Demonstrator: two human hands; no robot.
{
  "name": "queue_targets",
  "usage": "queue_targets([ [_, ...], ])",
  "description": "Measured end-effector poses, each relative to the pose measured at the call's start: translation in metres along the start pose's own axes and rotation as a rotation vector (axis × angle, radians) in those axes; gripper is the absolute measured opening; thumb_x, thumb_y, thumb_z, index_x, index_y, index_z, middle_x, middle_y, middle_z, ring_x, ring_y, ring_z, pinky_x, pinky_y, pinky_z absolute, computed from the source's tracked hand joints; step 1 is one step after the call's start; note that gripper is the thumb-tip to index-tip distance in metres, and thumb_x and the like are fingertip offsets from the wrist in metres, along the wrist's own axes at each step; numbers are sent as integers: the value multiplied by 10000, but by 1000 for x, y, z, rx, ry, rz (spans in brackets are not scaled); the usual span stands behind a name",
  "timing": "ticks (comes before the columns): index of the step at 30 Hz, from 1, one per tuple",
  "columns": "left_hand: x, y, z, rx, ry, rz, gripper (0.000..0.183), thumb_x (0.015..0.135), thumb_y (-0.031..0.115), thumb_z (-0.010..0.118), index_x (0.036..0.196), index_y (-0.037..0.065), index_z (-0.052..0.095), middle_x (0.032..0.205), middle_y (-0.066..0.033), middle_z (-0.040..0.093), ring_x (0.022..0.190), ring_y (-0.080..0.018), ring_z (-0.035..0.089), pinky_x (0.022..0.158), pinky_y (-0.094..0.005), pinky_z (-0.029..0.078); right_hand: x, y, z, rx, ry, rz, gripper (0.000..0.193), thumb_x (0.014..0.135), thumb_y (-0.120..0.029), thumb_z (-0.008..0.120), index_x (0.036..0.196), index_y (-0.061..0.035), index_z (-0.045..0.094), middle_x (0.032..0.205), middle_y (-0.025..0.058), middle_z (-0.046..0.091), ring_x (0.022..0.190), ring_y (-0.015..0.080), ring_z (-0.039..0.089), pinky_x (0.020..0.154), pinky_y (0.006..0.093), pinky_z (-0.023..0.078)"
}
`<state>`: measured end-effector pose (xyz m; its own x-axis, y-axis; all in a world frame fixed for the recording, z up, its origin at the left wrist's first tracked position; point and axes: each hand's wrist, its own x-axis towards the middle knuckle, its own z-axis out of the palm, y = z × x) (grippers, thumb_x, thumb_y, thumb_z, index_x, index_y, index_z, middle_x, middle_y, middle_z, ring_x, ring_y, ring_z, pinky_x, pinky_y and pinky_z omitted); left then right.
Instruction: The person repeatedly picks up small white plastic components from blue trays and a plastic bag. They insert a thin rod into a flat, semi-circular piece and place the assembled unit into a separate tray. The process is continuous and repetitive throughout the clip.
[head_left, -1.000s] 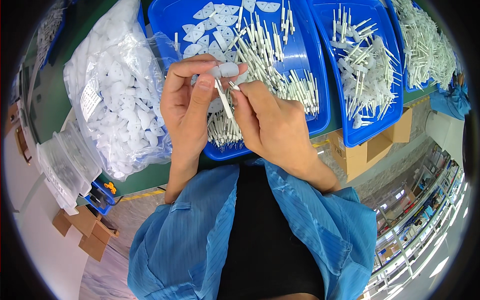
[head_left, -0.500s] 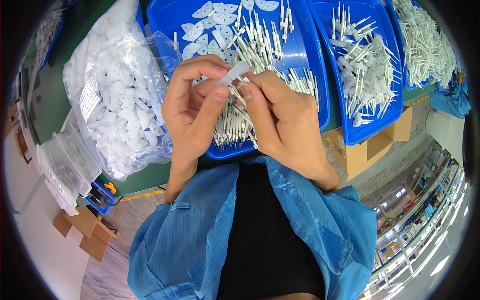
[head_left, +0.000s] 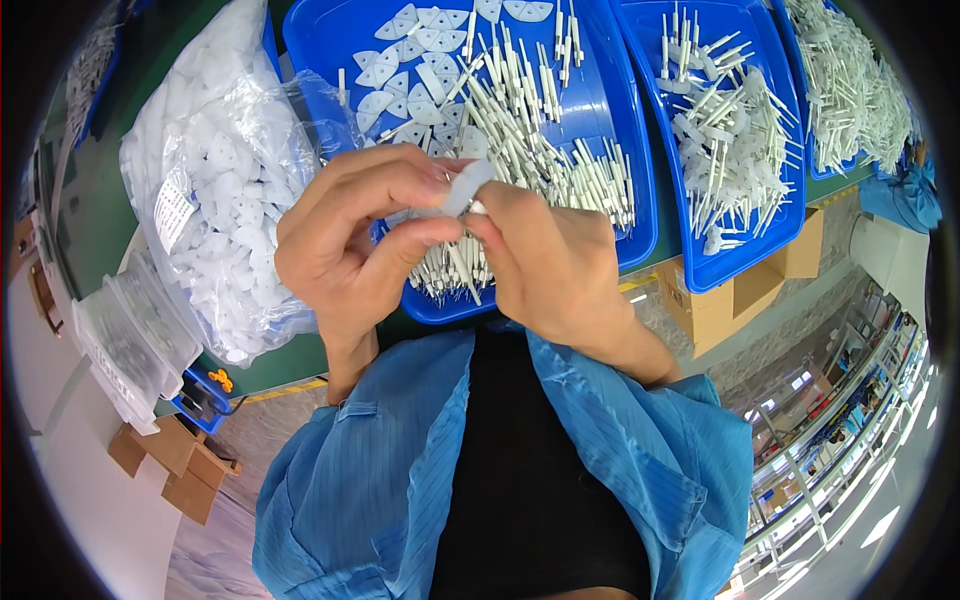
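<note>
Between my hands is a small translucent white plastic piece (head_left: 466, 187), held above the near edge of a blue tray (head_left: 640, 190). My left hand (head_left: 355, 225) pinches its left side between thumb and fingers. My right hand (head_left: 550, 260) is closed at its right side, on a thin white rod (head_left: 477, 208) whose end barely shows; the rest is hidden by the fingers. In the tray below lie many thin white rods with darker tips (head_left: 520, 110) and flat, fan-shaped white pieces with holes (head_left: 440, 38).
A clear plastic bag (head_left: 225, 200) full of white pieces lies left of the tray. To the right, another blue tray (head_left: 690, 262) holds rods joined to white pieces. Clear plastic containers (head_left: 135, 325) stand at the left table edge. Below right is a cardboard box (head_left: 715, 315).
Both hands have moved left and slightly down, with the white piece now tilted more upright. The thin rod, visible between my fingers before, is now mostly covered by the right fingers.
</note>
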<state>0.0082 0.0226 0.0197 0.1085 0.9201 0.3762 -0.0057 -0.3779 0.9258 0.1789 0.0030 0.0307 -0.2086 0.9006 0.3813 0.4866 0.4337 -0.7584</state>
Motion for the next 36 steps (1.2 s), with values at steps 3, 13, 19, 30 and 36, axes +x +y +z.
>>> queue_targets([
  [3,5,1,-1,58,-66,35,240,753,-21,825,940,-66,682,977,-190,687,869,-292,725,797,-364,611,-6,-4,-1,-11,-32,69,171,863,-84,729,931,-32,581,566,57,550,451,219,582,400,348,432],
  [13,6,-4,3,137,-161,72,437,641,31,899,1030,-34,711,1050,-164,677,916,-238,699,791,-310,599,2,36,-16,126,-96,-162,242,759,-61,774,971,-14,666,927,110,596,873,284,576,710,382,484],
  [19,-2,-6,4,304,-91,77,339,614,17,901,899,-39,726,959,-172,727,838,-234,727,687,-301,601,4,33,-31,38,-234,-9,197,794,-81,751,976,-31,695,902,104,617,862,242,596,683,327,469],
  [30,-3,-4,11,465,-3,242,258,651,17,882,864,-12,739,900,-139,735,821,-238,745,742,-285,632,35,31,-30,40,-238,410,243,960,-171,628,851,30,708,535,130,553,447,245,563,452,347,427],
  [36,-11,-15,14,-127,123,-139,240,778,-121,763,988,-63,664,1057,-199,668,989,-279,711,837,-349,622,44,84,-33,-478,-182,-111,272,736,19,653,979,-70,738,1255,108,611,1165,313,565,974,391,476],
])
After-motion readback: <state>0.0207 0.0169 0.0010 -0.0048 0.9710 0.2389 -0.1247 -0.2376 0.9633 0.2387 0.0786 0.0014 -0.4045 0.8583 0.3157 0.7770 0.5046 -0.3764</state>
